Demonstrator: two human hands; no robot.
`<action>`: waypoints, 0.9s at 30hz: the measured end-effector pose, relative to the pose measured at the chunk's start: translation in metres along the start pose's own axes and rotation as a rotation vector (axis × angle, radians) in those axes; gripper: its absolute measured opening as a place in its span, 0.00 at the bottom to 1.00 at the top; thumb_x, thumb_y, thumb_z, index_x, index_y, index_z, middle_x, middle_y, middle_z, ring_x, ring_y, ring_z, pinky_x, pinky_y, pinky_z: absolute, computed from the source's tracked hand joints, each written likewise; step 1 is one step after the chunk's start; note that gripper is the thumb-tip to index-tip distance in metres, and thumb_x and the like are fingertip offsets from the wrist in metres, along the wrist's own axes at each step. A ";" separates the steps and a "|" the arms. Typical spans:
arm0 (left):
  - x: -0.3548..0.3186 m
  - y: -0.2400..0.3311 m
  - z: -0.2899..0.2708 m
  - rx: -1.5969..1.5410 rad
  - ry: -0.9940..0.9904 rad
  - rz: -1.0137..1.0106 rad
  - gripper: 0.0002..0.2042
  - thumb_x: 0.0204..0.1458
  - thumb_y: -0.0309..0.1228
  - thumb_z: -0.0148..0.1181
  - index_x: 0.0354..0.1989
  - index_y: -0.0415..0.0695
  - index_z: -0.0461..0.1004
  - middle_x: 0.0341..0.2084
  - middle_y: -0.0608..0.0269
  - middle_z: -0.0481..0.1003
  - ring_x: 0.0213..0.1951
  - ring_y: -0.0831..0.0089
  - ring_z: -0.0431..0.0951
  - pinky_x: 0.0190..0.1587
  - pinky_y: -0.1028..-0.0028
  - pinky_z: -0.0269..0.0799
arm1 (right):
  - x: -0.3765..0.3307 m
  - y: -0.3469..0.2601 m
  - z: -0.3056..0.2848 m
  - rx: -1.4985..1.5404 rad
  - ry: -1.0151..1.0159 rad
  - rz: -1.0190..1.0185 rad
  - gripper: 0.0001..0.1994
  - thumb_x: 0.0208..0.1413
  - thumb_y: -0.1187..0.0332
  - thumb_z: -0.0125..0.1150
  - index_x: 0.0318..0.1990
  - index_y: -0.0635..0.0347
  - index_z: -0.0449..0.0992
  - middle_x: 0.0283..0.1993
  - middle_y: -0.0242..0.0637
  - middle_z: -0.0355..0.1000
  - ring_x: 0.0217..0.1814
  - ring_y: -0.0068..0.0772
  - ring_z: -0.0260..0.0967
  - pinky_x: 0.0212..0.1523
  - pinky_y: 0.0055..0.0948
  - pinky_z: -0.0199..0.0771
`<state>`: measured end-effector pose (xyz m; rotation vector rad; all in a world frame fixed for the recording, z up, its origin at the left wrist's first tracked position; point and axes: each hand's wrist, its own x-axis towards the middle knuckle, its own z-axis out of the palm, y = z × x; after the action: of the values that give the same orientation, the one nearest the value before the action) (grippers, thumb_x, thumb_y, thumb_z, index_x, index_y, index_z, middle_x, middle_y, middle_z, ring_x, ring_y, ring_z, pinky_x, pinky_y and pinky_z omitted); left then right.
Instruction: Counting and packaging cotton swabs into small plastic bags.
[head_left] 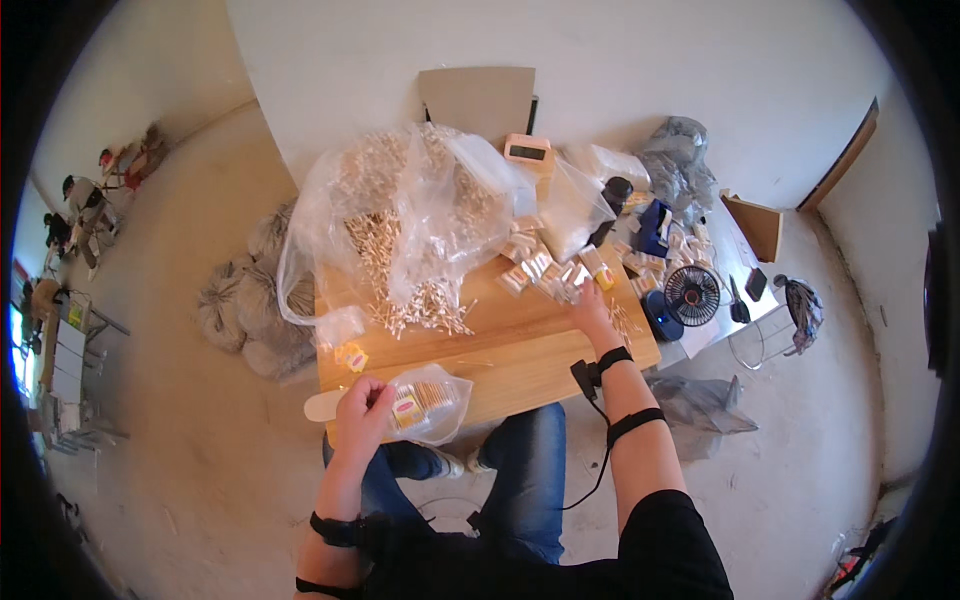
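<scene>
Black shirt and jeans lay nearest the camera, below and between the two forearms, each wearing black straps. Left hand had thumb and forefinger closed on the edge of a small clear bag, which sat just to its right at the front of the table. Inside that bag, stacked packs of swabs showed beside the fingers. Just beyond the same hand lay yellow labels, with a clear wrapper a little farther off. Right hand was stretched out to the loose packs, its fingers at their near edge; whether it gripped one could not be told. Several loose swabs lay just right of it. Between and beyond the hands, a big bag spilled a heap of swabs onto the wood. Farther out from the right hand stood a clock and a dark bottle; to its right, a fan. Well left of the left hand, filled sacks rested on the floor.
</scene>
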<state>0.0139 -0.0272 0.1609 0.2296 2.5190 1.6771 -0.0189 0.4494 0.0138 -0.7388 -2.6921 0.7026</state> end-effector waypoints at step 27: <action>-0.010 0.001 -0.003 0.019 0.108 0.086 0.07 0.53 0.28 0.60 0.29 0.39 0.70 0.18 0.67 0.70 0.23 0.80 0.68 0.27 0.77 0.65 | -0.161 -0.183 -0.079 1.160 -0.258 -0.102 0.14 0.47 0.77 0.67 0.41 0.60 0.70 0.34 0.33 0.71 0.33 0.18 0.67 0.33 0.23 0.68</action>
<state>0.0236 -0.0318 0.1634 0.2596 2.6398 1.7417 0.0701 0.2555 0.1562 -0.1875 -1.9086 2.1055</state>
